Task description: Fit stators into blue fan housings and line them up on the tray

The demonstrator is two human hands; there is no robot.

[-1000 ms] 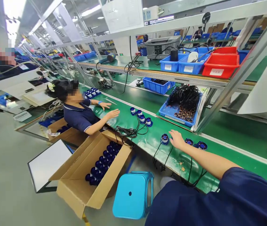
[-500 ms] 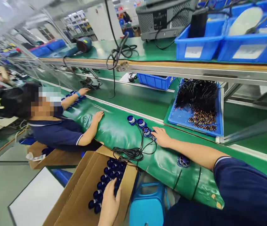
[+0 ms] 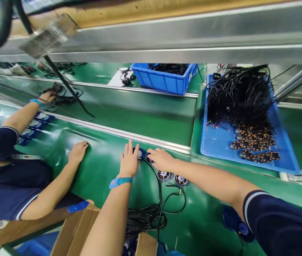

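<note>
A loose row of blue round motor housings with cables lies on the green bench mat [image 3: 100, 170]. My left hand [image 3: 129, 161], with a blue wristband, is open, fingers spread, beside and touching the leftmost blue housing [image 3: 141, 154]. My right hand [image 3: 162, 159] has its fingers curled over the neighbouring blue housing [image 3: 149, 159], which they partly cover. Just below my right hand sit two more units, a motor housing [image 3: 165, 175] and another motor housing [image 3: 181, 180], their round coil faces upward. Black cables [image 3: 145, 220] run from the row into a coiled bundle nearer me.
A blue tray [image 3: 220, 145] holds black wires and copper-wound coils. Behind stands a blue bin [image 3: 161, 81] of cables. A co-worker's arm [image 3: 52, 192] rests at left. Another blue housing [image 3: 237, 225] lies below my right forearm. An open carton [image 3: 73, 227] stands at the front edge.
My left hand has left the carton of blue housings and come up to the row on the mat. My right hand has shifted left along the row. The view has moved closer to the bench.
</note>
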